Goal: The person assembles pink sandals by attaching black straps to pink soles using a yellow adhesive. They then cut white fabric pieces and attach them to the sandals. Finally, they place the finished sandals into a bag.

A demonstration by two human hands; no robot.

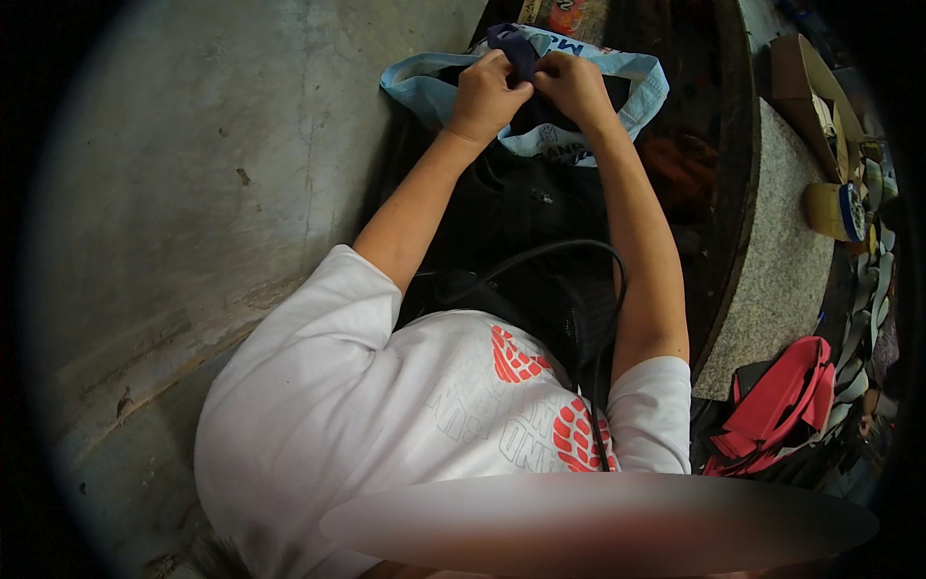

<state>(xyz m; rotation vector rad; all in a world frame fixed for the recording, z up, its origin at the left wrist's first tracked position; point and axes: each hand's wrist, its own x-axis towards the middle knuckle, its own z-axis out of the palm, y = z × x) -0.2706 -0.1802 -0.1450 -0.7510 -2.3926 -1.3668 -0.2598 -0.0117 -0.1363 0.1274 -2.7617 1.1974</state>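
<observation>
Both arms reach forward to a light blue and white printed fabric bag [648, 87] with a dark opening. Over that opening my left hand [485, 98] is closed, fingers pinched on a piece of dark navy fabric [511, 42] that sticks up above the knuckles. Close beside it, my right hand [573, 89] is also closed, its fingertips pressed on the lower end of the same navy fabric. The bag's light blue edges curve out to both sides of my hands. My fingers hide part of the fabric, and the inside of the bag is too dark to make out.
Black fabric [511, 217] and a black cable [579, 243] lie between my arms. A grey concrete surface [222, 145] runs along the left. At right are a speckled slab [783, 251], a yellowish tub [830, 211] with a blue rim, a cardboard box [803, 89] and pinkish-red fabric [783, 405].
</observation>
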